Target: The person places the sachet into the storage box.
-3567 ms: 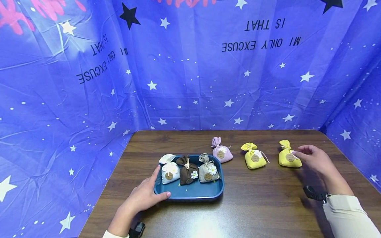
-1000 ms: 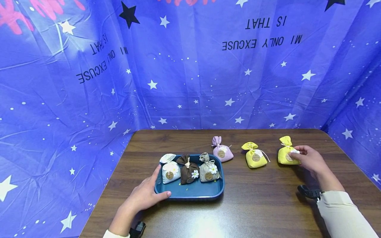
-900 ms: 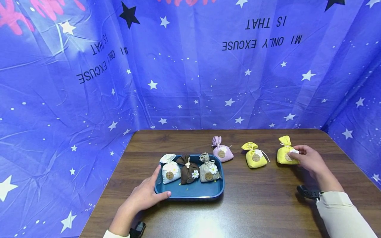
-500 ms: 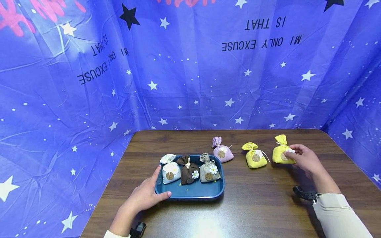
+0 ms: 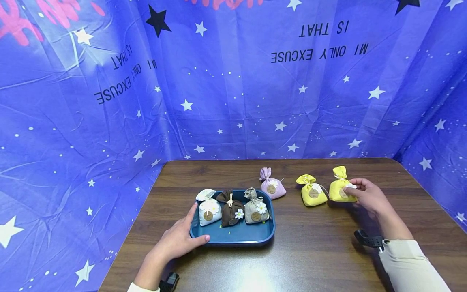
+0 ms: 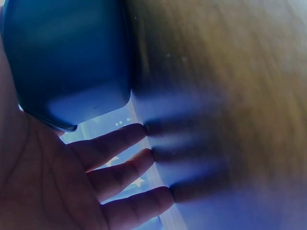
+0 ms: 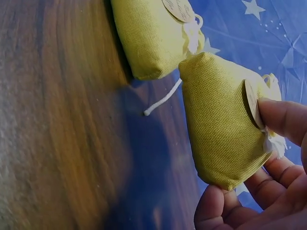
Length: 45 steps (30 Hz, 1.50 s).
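- The person's right hand [image 5: 366, 196] pinches a yellow pouch [image 5: 341, 190] between thumb and curled fingers; the wrist view shows the thumb [image 7: 283, 117] pressed on the round tag at its front and the other fingers tucked beneath.
- Whether the pouch is lifted or only just resting on the table [image 5: 321, 251] cannot be told from these views.
- Directly to the left of that hand sits a second yellow pouch [image 5: 311, 195], near enough that the two nearly touch; its white cord [image 7: 162, 100] trails on the wood below the held pouch.
- Further left of the right hand stands a pink pouch [image 5: 271, 187], just beside the far right corner of a blue tray [image 5: 237, 235].
- The left hand [image 5: 175, 240] lies open against the tray's near left corner, thumb along the front rim, fingers straight beside the wall, bracing it.
- Inside the tray, just beyond the left hand, three pouches stand in a row: white [image 5: 208, 210], brown [image 5: 230, 210], grey [image 5: 255, 209]. The tray floor nearest the left thumb is bare.
- To do the step well, it seems wise to keep the pinch firm on the soft body as well as the tag, lift clear of the neighbour's cord so nothing drags, and keep the left hand steadying the tray.
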{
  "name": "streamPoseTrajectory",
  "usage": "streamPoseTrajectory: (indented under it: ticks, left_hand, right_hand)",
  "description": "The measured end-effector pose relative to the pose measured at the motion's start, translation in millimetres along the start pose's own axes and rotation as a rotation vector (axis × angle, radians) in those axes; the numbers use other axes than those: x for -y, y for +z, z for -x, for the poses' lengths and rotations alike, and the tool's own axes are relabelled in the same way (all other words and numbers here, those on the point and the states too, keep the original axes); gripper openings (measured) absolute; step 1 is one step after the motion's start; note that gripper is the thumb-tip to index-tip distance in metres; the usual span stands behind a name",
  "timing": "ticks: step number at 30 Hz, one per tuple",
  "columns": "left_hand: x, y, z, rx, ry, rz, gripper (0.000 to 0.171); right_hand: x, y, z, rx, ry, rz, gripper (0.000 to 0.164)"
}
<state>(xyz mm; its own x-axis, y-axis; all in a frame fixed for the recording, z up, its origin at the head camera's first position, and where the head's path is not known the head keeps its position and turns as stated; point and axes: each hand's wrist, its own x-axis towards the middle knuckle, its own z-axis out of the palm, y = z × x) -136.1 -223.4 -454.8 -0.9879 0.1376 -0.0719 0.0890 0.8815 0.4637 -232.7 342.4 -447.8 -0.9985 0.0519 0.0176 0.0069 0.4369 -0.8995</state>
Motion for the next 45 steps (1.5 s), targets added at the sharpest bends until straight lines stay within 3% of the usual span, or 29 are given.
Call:
streamPoseTrajectory:
  ticks: [9,22,32,45]
  left_hand:
    - [0.2,0.9,-0.7,-0.001,-0.001,-0.004,0.111]
    - [0.1,-0.3,-0.2,-0.003,-0.002,-0.006,0.11]
    - [-0.4,-0.7,0.1,0.01,-0.004,0.003,0.11]
    - [0.2,-0.1,0.1,-0.009,0.013,0.004,0.11]
  right_hand:
    - [2.3,5.8,1.6,0.031,0.02,-0.062,0.04]
    - [15.9,16.7,6.0,0.035,-0.01,-0.014,0.047]
    - [25.4,28.9,10.6,0.058,0.003,-0.039,0.047]
    - [43.6,51.9,11.1,0.049,-0.039,-0.091,0.045]
